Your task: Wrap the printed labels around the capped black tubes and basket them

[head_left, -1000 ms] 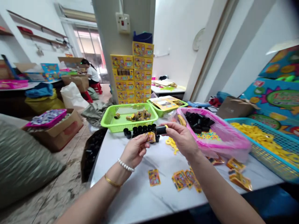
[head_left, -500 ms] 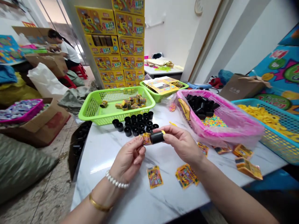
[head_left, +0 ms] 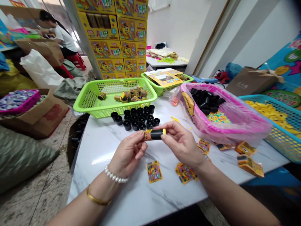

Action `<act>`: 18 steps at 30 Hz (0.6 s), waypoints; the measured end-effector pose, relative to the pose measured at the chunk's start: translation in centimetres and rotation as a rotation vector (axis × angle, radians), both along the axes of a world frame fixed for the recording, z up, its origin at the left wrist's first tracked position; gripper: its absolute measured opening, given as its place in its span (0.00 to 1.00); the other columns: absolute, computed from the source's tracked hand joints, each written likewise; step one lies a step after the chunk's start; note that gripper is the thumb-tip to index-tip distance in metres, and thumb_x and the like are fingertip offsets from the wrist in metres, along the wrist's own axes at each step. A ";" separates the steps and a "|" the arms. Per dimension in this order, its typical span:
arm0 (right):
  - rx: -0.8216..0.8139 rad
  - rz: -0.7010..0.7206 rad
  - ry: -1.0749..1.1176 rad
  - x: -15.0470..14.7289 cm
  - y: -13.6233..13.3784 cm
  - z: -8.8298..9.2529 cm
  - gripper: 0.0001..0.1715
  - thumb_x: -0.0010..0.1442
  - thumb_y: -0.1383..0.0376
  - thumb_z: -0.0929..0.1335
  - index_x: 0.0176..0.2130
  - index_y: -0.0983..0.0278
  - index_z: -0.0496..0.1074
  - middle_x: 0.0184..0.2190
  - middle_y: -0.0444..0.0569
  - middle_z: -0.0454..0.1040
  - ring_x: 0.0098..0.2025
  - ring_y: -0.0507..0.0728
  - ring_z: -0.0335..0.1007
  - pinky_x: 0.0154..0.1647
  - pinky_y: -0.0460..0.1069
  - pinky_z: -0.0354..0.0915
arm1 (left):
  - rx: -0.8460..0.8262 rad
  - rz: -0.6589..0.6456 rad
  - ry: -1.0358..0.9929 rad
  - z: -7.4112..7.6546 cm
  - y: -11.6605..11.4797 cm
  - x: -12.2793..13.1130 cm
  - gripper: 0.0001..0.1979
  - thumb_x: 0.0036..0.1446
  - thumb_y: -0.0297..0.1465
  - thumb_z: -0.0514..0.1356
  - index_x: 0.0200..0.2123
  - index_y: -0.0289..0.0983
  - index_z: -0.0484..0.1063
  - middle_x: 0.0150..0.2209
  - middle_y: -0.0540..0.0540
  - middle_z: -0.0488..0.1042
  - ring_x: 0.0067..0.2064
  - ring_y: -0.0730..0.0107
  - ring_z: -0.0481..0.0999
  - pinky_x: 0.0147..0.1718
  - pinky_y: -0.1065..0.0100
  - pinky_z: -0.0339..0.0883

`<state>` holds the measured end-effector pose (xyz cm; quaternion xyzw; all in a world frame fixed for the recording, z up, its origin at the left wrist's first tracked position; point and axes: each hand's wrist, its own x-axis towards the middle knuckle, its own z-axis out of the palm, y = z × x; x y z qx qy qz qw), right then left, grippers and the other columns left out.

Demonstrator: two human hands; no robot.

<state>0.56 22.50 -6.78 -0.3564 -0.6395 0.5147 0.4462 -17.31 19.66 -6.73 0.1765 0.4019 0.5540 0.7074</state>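
A black plastic cup (head_left: 156, 134) with a yellow end lies sideways between my two hands, above the table. My left hand (head_left: 129, 152) pinches a printed yellow wrapper sleeve (head_left: 147, 135) at the cup's left end; how far it reaches over the cup I cannot tell. Fingers and thumb of my right hand (head_left: 182, 144) close on the yellow end. Just beyond, several black cups (head_left: 135, 125) stand in rows. Nearer to me lie a single flat printed sleeve (head_left: 154, 171) and a small pile of sleeves (head_left: 185, 173).
A green basket (head_left: 94, 108) with wrapped cups stands behind the rows. To the right are a pink basket (head_left: 246, 133) lined with plastic, holding black cups and coloured beads, and a blue basket (head_left: 288, 142) of yellow pieces. A co-worker (head_left: 62, 36) sits far left.
The cup has turned from slightly tilted to nearly level, and the sleeve looks straighter against it. Both hands keep their grip. The view has shifted slightly.
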 end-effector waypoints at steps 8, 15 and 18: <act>-0.008 -0.064 0.026 -0.1 0.5 -0.5 0.11 0.55 0.65 0.73 0.39 0.61 0.71 0.34 0.45 0.75 0.36 0.53 0.73 0.41 0.49 0.70 | 0.087 -0.066 0.188 -0.3 -0.1 -0.3 0.11 0.50 0.34 0.70 0.30 0.30 0.78 0.18 0.49 0.72 0.14 0.86 0.57 0.11 0.81 0.46; 0.009 -0.007 0.129 0.3 1.1 -0.6 0.16 0.52 0.66 0.76 0.42 0.61 0.75 0.36 0.46 0.76 0.38 0.54 0.73 0.45 0.51 0.70 | 0.214 0.252 0.427 0.2 -0.1 -0.7 0.19 0.43 0.31 0.74 0.40 0.35 0.78 0.32 0.48 0.77 0.29 0.75 0.74 0.26 0.77 0.67; 0.167 0.079 0.029 0.5 1.2 -0.4 0.16 0.54 0.67 0.76 0.45 0.59 0.77 0.40 0.48 0.77 0.43 0.56 0.74 0.48 0.53 0.70 | 0.270 -0.009 0.487 0.3 -0.1 -1.1 0.20 0.46 0.31 0.73 0.43 0.35 0.78 0.36 0.45 0.78 0.33 0.71 0.76 0.32 0.72 0.70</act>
